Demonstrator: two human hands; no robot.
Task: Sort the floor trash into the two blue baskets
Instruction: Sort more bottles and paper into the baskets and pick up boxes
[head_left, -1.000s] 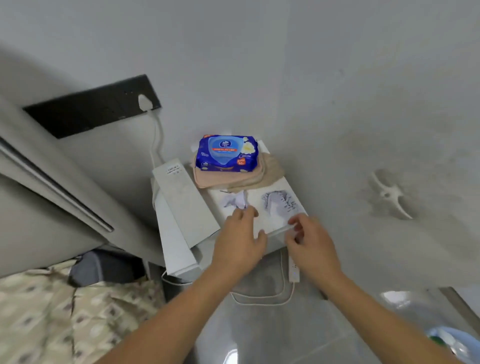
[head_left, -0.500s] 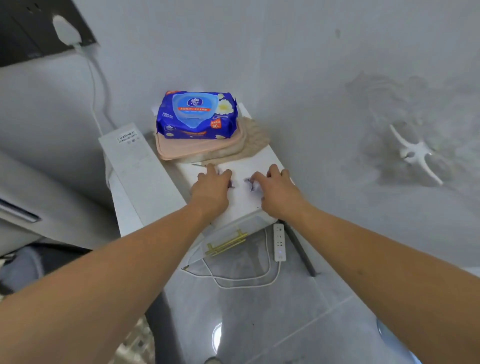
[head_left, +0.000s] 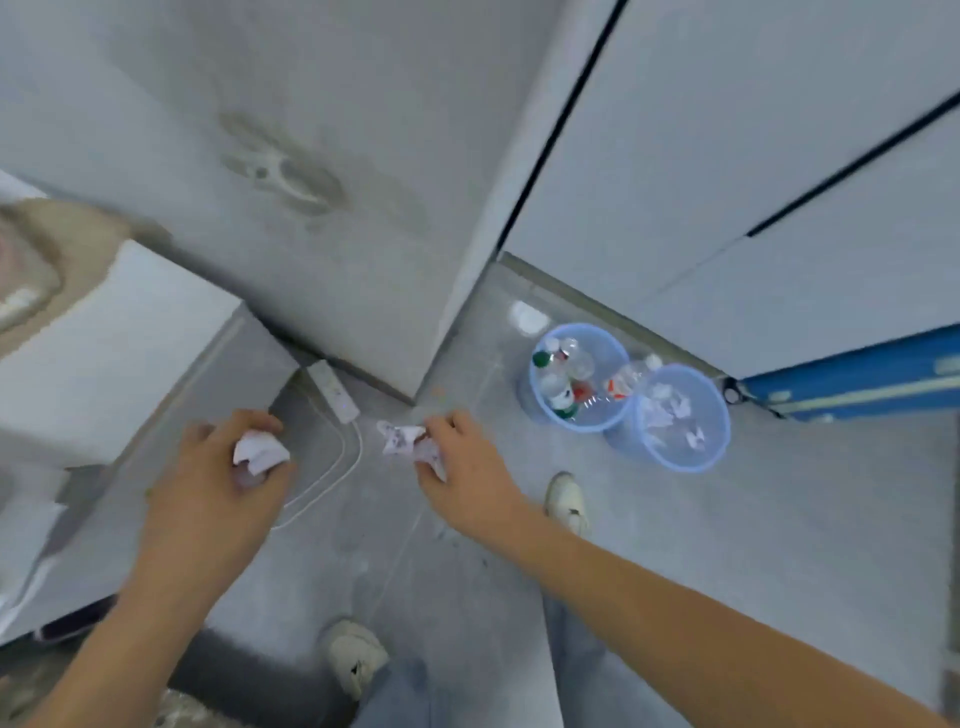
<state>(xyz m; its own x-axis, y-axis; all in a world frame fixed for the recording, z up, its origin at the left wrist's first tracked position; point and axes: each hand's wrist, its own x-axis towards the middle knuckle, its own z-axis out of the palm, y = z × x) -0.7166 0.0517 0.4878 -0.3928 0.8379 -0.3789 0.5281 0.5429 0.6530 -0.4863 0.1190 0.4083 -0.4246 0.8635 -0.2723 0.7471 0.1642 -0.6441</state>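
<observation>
Grey tiled floor (head_left: 675, 545), white walls. Left hand (head_left: 208, 488) grip curled round a crumpled white paper wad (head_left: 258, 451), lower left. Right hand (head_left: 462, 467) grip pinches another crumpled white paper scrap (head_left: 402, 439), centre. Two translucent blue plastic baskets touching, centre right: bottle-filled basket (head_left: 579, 376), paper-filled basket (head_left: 675, 418).

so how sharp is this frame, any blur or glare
Head view: motion blur smears the white cabinet at left; both hands, left and right, and their paper wads look soft; wide-angle bends the wall lines; a small glare patch lies on the floor behind the baskets.
</observation>
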